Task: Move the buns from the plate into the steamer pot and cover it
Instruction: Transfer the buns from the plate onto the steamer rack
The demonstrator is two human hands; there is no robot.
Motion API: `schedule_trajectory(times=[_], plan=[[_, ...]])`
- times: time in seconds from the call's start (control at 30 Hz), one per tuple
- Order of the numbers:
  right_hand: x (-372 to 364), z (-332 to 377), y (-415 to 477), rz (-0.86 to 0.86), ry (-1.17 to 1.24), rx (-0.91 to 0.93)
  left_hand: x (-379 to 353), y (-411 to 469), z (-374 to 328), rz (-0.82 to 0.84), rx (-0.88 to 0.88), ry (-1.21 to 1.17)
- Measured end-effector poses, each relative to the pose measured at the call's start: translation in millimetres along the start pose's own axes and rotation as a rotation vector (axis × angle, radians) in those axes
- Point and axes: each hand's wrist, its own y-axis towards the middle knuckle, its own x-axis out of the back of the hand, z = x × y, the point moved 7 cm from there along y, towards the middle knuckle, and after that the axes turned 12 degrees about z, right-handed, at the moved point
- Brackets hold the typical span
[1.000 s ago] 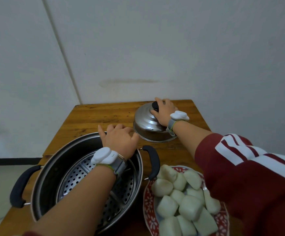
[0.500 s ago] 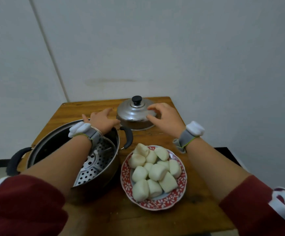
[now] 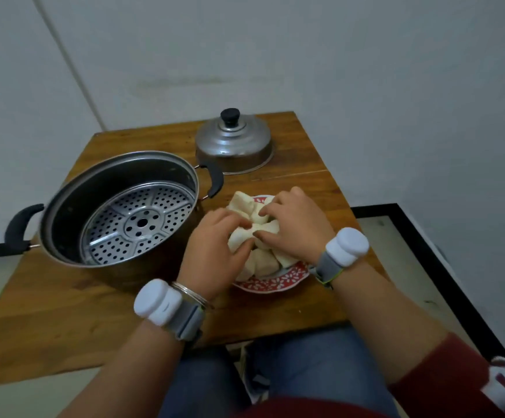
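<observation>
White buns (image 3: 264, 226) piled on plate (image 3: 275, 284) beside pot (image 3: 118, 206); your left hand (image 3: 215, 251) and right hand (image 3: 293, 227) pinch buns. Squeeze hard, soft buns may deform or tumble.

My left hand (image 3: 212, 251) and right hand (image 3: 293, 227) sit close together, palms down, fingers curled inward, forearms angled in, a band on each wrist.

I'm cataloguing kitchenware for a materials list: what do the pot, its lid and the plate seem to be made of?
The pot looks like metal with a dark, dull inner wall, possibly coated; its perforated insert is shiny bare steel. The lid appears to be polished stainless steel, showing bright reflections, with a black knob, probably plastic. The plate looks like glazed ceramic or melamine, red with white flowers; I cannot tell which.
</observation>
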Motion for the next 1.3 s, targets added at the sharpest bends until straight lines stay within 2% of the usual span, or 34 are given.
schedule_trajectory(times=[0.2,0.5,0.67,0.77,0.93,1.0,1.1,1.3], plan=[[-14.1,0.8,-5.6,0.091,-0.099,0.011,-42.1,-26.9,23.5,0.155,0.065,-0.012],[-0.6,-3.1,-6.0,-0.021,0.223,0.01,-42.1,-22.8,31.0,0.161,0.135,-0.133],[23.4,-12.6,-16.6,-0.225,0.49,0.015,-18.8,-24.5,3.6,0.179,0.026,-0.183],[42.7,-11.5,-15.8,-0.327,0.648,0.056,15.8,-24.4,-9.8,0.115,-0.023,-0.188],[68.6,14.6,-0.5,-0.372,0.776,0.214,87.7,-17.4,15.1,-0.067,0.064,-0.102],[73.2,35.9,10.2,-0.338,0.778,0.294,107.3,-17.8,37.9,-0.1,0.162,-0.034],[76.4,67.0,25.7,-0.288,0.707,0.371,111.5,-14.9,69.7,0.007,0.3,-0.023],[56.0,136.9,65.3,-0.02,0.281,0.468,100.1,-17.4,112.4,0.364,0.489,0.215]])
